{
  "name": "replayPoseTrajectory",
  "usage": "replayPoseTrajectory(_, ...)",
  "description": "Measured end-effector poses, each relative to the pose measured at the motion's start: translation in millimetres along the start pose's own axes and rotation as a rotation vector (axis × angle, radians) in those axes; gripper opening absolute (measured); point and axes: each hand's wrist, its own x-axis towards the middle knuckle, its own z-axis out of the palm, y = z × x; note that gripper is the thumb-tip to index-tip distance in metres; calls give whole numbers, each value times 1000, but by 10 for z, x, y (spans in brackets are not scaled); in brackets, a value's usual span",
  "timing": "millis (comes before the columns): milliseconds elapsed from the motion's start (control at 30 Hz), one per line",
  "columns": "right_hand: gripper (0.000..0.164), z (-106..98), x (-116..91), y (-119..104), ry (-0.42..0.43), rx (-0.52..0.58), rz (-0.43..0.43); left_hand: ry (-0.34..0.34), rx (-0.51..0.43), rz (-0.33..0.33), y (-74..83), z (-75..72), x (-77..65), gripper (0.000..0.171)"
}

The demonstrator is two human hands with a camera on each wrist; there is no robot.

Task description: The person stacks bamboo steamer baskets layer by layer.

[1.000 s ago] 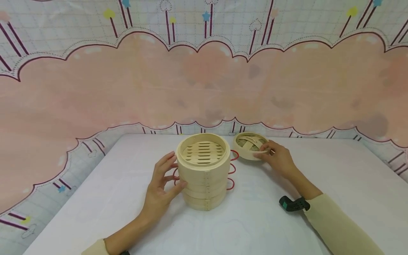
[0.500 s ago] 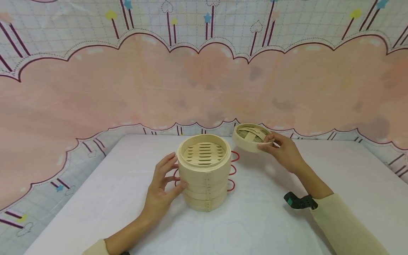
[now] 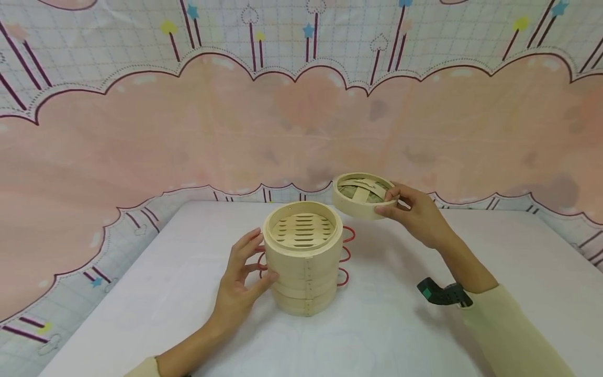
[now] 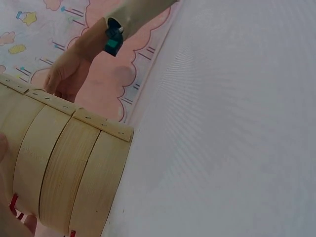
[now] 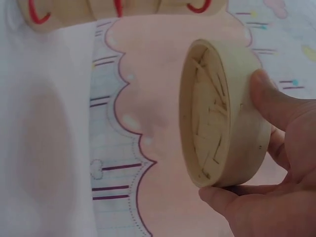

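Observation:
A stack of round bamboo steamer baskets [image 3: 306, 277] stands upright on the white table, its slatted top tier uncovered. Red loops stick out from both sides. My left hand [image 3: 240, 285] holds the stack's left side, thumb at the front and fingers round the side; the left wrist view catches only bits of that hand at its lower left edge. Up behind the stack and to its right, my right hand [image 3: 414, 214] pinches the rim of the bamboo steamer lid [image 3: 360, 209], which hangs in the air. In the right wrist view the lid [image 5: 247, 118] shows its woven underside.
The white table [image 3: 391, 324] extends around the stack. Behind it hangs a cloth backdrop [image 3: 235, 141] with pink cloud shapes and stars. A dark band [image 3: 445, 292] sits on the right wrist.
My right hand has raised the lid off the table and brought it somewhat left, toward the stack. The left hand keeps its hold on the steamer, which stays in place.

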Motion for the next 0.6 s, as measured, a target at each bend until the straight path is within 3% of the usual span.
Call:
replayPoseTrajectory(200, 27, -26, 27, -83, -35, 33, -53, 0, -3, -1, 165, 26, 42, 73)
replayPoseTrajectory(600, 25, -38, 88, -297, -54, 106, -109, 6, 2, -7, 188, 30, 53, 74)
